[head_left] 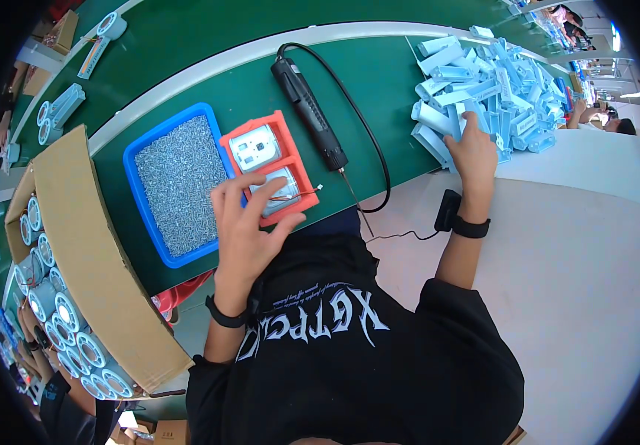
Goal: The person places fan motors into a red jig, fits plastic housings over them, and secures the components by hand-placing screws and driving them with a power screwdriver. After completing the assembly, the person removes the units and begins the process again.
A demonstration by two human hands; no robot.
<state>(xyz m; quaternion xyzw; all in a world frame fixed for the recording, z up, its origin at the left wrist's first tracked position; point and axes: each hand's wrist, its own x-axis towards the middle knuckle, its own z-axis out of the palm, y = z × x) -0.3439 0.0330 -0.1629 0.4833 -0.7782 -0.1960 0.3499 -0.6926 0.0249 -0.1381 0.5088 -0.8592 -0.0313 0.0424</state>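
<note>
A red fixture (306, 172) on the green bench holds two rounded white plastic housings side by side. The farther housing (255, 148) shows a flat face with small holes. Over the nearer housing (284, 176), which has thin wires with a small white connector, is my left hand (244, 222), its fingers spread and its fingertips at the housing. To the right, my right hand (474, 152) reaches into a heap of long, light blue plastic shells (509, 89). Thumb and index finger close on one light blue shell (456, 119) at the heap's near left side.
A blue tray (133, 189) full of small screws stands left of the fixture. A black electric screwdriver (311, 115) with a looping cable lies between fixture and heap. A cardboard box (101, 274) of round light blue parts stands at left. Assembled units (60, 111) lie beyond the rail.
</note>
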